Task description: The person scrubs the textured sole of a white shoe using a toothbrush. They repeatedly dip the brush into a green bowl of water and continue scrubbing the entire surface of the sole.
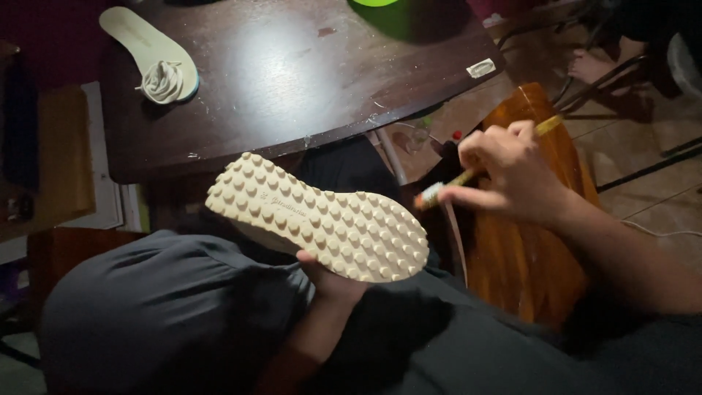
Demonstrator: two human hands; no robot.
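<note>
Shoe (322, 219), sole up at frame centre, is being gripped from beneath by the left hand (329, 281). The right hand (512, 172) is pinching a brush (468, 175); bristles risk slipping off the studded sole.

Table: I saw a dark brown wooden table (292, 73) with a glossy, worn top, chipped pale along its near edge.
Far left corner: a pale insole (135, 36) lay flat on it, toe end pointing away from me.
On the insole: a bundled off-white shoelace (164, 80) sat on its heel end.
Far edge: part of a bright green object (374, 2) showed, cut off by the frame; I couldn't tell what it was.
Right corner: a small pale label (480, 68) lay flat on the wood.
Floor: I noted tan tiled floor (643, 175) to the right, with a thin white cable (662, 232) lying across it.
</note>
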